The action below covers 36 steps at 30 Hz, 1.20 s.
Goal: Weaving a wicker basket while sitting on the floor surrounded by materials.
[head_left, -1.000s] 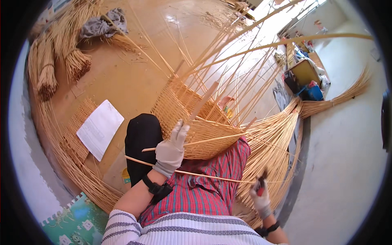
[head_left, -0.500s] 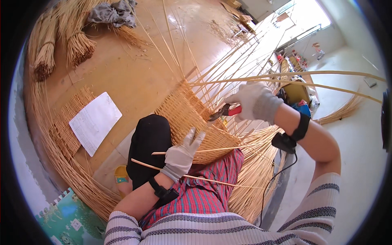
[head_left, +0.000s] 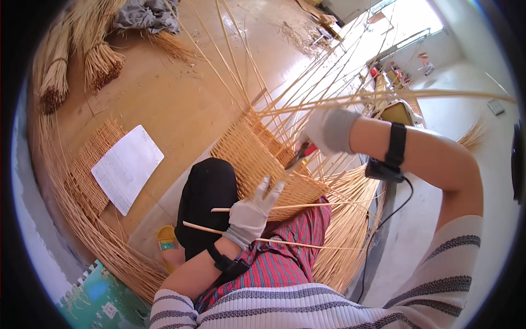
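Note:
A wicker basket (head_left: 244, 147) with woven sides rests tilted against my lap, long upright rods fanning out from its far rim. My gloved left hand (head_left: 251, 215) lies against its near side, two fingers stretched out and spread on the weave. Two loose rods, an upper one (head_left: 307, 206) and a lower one (head_left: 204, 226), run across by this hand; whether the hidden fingers touch them I cannot tell. My gloved right hand (head_left: 327, 131) is closed around red-handled hand shears (head_left: 300, 156), their dark jaws pointing down at the basket's upper edge.
Bundles of rods (head_left: 101, 66) and a grey cloth (head_left: 147, 16) lie at the far left. A white sheet (head_left: 129, 167) rests on a woven panel (head_left: 87, 170). Long rods (head_left: 329, 257) are heaped right of my lap. A cable hangs from my right wrist strap (head_left: 385, 169).
My right hand has moved a little left and down, and the shears now point more steeply downward. My left hand keeps its place on the basket. The whole view has shifted slightly.

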Available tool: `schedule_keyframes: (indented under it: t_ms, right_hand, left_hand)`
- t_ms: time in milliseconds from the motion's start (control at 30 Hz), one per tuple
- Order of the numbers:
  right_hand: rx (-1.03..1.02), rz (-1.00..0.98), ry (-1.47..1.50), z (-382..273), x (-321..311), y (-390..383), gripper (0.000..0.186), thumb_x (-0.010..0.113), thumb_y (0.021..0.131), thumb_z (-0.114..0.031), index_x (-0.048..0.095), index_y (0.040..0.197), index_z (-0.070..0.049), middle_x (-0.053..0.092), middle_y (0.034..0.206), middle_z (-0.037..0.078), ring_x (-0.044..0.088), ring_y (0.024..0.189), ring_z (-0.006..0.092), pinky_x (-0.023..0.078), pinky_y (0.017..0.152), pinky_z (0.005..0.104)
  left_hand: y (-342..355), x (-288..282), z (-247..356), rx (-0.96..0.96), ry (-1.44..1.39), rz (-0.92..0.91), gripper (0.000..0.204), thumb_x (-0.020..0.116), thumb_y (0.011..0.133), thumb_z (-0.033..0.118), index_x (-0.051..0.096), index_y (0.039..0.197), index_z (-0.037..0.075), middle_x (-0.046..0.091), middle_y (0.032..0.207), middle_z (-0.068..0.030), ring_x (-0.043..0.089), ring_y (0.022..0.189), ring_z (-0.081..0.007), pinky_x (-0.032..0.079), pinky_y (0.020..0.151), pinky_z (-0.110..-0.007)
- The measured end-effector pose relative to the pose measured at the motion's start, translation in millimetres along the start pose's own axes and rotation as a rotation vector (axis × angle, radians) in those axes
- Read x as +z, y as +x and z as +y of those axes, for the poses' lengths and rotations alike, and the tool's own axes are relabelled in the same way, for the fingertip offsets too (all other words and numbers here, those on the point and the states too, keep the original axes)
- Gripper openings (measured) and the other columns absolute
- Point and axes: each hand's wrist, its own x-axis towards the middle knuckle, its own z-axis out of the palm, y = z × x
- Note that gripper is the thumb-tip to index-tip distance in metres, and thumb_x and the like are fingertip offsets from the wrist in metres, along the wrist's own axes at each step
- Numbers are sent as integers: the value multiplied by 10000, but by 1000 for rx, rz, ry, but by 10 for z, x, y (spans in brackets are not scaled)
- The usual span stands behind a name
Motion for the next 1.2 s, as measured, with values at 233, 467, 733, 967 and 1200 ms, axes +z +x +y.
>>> schedule_keyframes:
  t_ms: [233,467,733,967,1200]
  right_hand:
    - [-17,0,-71,-7,43,-90,311,671,845,-152,744,1139,-221,726,851,92,734,870,313,589,711,464]
    - [-103,186,85,236,296,-271,538,639,900,-205,563,1412,-354,715,812,64,726,755,291,572,667,446]
    - [-31,527,1062,-621,1462,-825,520,772,844,-379,605,1290,-170,722,985,140,717,922,340,573,784,444]
    - [309,622,2052,-2441,3665,-636,537,793,873,-310,589,1306,-65,684,1164,94,660,1086,256,512,962,360]
    - [1325,178,3108,-2792,4808,-578,388,771,888,-424,507,941,-145,450,586,-27,412,468,100,352,428,283]
  left_hand:
    - [30,12,-11,40,0,38,812,730,791,141,434,1538,251,542,1484,-135,697,661,-256,571,606,-361]
    - [51,-35,27,36,-44,-5,864,772,741,126,444,1532,242,537,1481,-149,700,695,-286,576,636,-376]
    - [12,186,3,22,85,-4,863,782,735,151,446,1523,253,535,1482,-128,707,702,-282,581,632,-395]
    - [104,-3,238,-88,-75,-46,868,781,767,65,410,1537,217,475,1524,-144,703,1021,-365,605,795,-420]
    - [117,212,447,29,38,194,730,814,785,65,527,1447,176,506,1431,-144,582,1250,-366,557,939,-406]
